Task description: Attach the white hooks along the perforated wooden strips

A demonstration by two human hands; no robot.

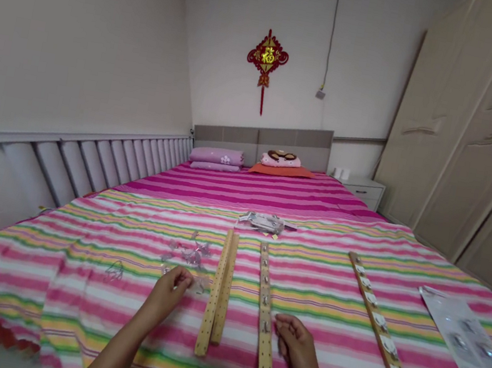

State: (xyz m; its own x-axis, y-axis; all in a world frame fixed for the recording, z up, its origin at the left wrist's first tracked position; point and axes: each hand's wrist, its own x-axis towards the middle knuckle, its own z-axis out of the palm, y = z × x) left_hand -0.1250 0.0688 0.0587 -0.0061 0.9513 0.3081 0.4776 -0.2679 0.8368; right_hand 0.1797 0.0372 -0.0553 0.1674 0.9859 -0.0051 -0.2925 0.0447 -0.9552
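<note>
My left hand is closed in a pinch over the bedspread, beside a loose pile of small clear plastic pieces; what sits between its fingertips is too small to make out. Just right of it lie two pale wooden strips with rows of holes, side by side. A third wooden strip carries several small shiny metal pieces along its upper part. My right hand has its fingers curled together close to that strip's right edge, near the lowest metal piece. Whatever those fingers pinch is hidden.
A fourth strip with round white pieces lies to the right, near a clear plastic package. Another plastic package lies farther up the striped bedspread. Folded bedding sits by the headboard, and a railing lines the left side.
</note>
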